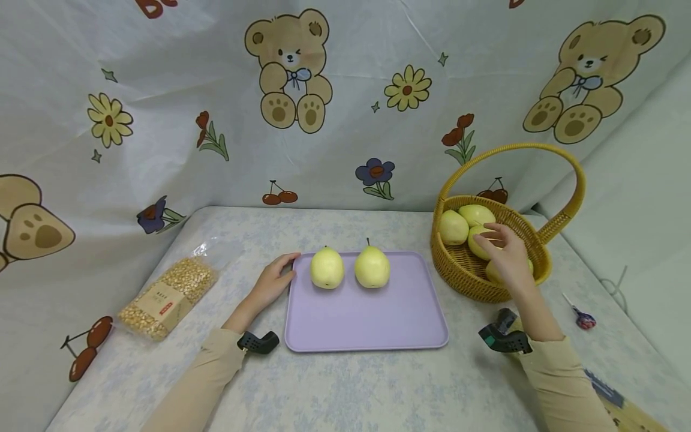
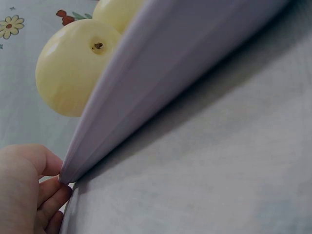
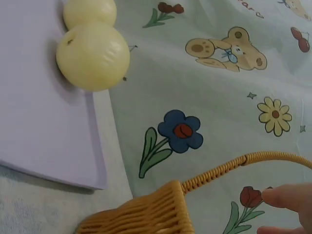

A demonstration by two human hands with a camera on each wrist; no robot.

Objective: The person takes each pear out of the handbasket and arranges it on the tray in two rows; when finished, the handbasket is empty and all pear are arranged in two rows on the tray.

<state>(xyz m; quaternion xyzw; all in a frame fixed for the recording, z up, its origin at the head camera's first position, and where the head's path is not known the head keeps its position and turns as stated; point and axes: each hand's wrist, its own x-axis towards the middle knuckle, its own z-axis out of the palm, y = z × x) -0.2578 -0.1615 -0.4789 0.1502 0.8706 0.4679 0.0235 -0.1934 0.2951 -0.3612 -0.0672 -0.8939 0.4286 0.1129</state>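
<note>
At the left end of a lilac tray (image 1: 367, 324), my left hand (image 1: 274, 279) pinches the rim by its far corner. The left wrist view shows fingertips (image 2: 52, 165) right at that rim. Two pale yellow pears, one (image 1: 326, 268) on the left and one (image 1: 372, 267) on the right, stand on the tray's far half. My right hand (image 1: 507, 255) reaches over a wicker basket (image 1: 459, 270), its fingers loosely bent and apart from the thumb. Just beside its fingertips lies a pear (image 1: 477, 240). Several pears lie in the basket, some partly hidden by the hand.
A clear bag of corn kernels (image 1: 167, 300) lies on the left of the table. The basket's tall handle (image 1: 518, 146) arches behind my right hand. A wrapped lollipop (image 1: 584, 319) lies at the right, and a patterned packet (image 1: 621, 408) is partly under my right sleeve.
</note>
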